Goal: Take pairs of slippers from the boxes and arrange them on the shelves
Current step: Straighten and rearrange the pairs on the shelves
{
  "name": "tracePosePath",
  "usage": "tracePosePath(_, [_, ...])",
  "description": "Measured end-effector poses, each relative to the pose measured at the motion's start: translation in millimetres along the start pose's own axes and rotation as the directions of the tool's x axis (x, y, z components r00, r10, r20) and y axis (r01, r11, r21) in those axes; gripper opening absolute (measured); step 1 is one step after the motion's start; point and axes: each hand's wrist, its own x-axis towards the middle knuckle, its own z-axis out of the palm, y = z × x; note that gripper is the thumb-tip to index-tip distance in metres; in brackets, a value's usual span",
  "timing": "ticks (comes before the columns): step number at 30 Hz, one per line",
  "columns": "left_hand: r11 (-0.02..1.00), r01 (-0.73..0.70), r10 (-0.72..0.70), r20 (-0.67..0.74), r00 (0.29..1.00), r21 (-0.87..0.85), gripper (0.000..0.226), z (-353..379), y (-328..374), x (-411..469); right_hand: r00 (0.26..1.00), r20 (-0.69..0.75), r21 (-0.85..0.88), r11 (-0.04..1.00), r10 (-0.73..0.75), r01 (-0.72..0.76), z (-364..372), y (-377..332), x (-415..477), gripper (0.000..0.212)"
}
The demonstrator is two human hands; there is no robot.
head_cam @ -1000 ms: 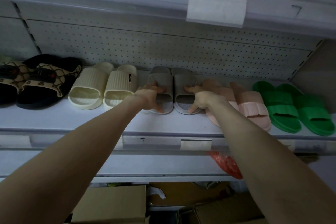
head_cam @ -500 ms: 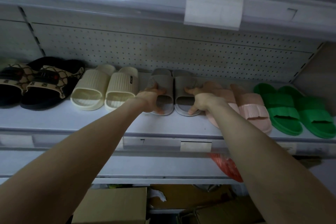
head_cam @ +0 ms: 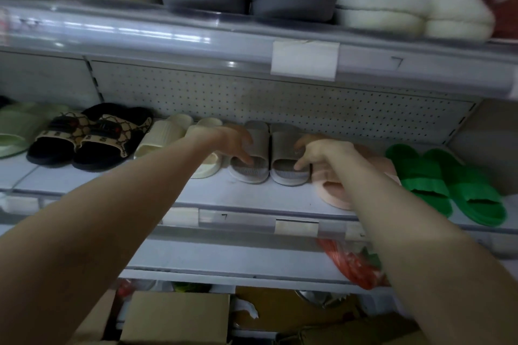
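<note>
- Your grey slippers (head_cam: pixel 283 140) sit side by side on the shelf (head_cam: pixel 112 185), touching each other, with the open ends facing you.
- Your left hand (head_cam: pixel 234 141) grips the strap of the left slipper, with a fingertip in its opening. Your right hand (head_cam: pixel 319 151) grips the right slipper the same way.
- The cream slippers (head_cam: pixel 165 134) are just outside your left hand. The pink slippers (head_cam: pixel 333 193) are just outside your right hand, partly under your wrist. The green slippers (head_cam: pixel 437 176) come after those.
- Cardboard boxes (head_cam: pixel 176 314) wait far below your arms.
- What could go wrong: the gaps on both sides look tight. If you slide the grey pair sideways, I think it will bump the cream or the pink pair crooked.
- Your right wrist lies over a pink slipper that sits near the front edge. If you pull your arm back low, it could drag that slipper off.
- What has changed: your head has tipped up, so the top shelf of fluffy slippers now shows. Both hands have stayed on the same grey pair, in the same spot between cream and pink.
</note>
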Motion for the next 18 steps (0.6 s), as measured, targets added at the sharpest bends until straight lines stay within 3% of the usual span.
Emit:
tracePosePath(4, [0.993, -0.088, 0.094, -0.067, 0.993, 0.085, 0.059, -19, 11, -26, 0.994, -0.108, 0.017, 1.000, 0.025, -0.023, -17, -4, -46, 0.049])
tracePosePath(7, [0.975, -0.192, 0.202, -0.096, 0.975, 0.112, 0.053, -25, 23, -50, 0.984, -0.179, 0.014, 1.000, 0.000, 0.002, -21, -7, -77, 0.057])
tracePosePath(18, [0.930, -0.350, 0.363, -0.121, 0.924, 0.112, 0.045, -18, 87, -55, 0.980, -0.192, -0.015, 0.998, 0.050, -0.054, -43, 59, -105, 0.059])
